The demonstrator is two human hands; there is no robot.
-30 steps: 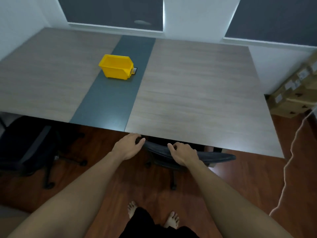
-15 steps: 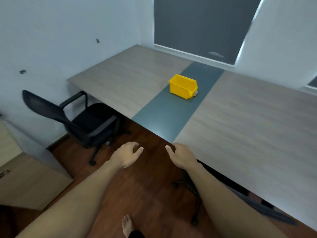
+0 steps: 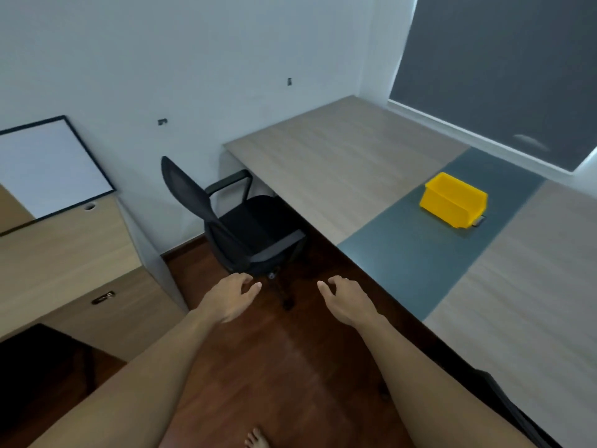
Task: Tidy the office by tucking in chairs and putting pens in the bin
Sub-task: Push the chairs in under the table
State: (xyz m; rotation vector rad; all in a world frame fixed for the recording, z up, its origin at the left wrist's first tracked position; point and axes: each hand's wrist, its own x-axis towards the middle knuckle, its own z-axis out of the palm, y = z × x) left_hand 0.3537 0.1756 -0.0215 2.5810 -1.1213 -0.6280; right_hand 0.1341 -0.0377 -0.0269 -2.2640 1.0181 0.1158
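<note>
One black chair [image 3: 239, 221] is standing untucked at the desk's [image 3: 339, 176] front edge; one yellow bin [image 3: 454, 200] is sitting mid-desk; left hand [image 3: 227, 297] and right hand [image 3: 347, 300] are hovering loosely open, holding nothing.

Pale wall [image 3: 161, 59] from nine to twelve o'clock; dark blind [image 3: 504, 66] at one; wooden cabinet [image 3: 64, 263] at nine; reddish wood floor [image 3: 284, 367] below.

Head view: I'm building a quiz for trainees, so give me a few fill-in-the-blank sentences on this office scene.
1. The bin on the desk is coloured ____.
2. The black chair stands on the floor, not tucked under the ____.
3. The left hand and right hand each hold ____.
4. The bin rests on the desk's ____ centre strip.

Missing words: yellow; desk; nothing; grey
</note>
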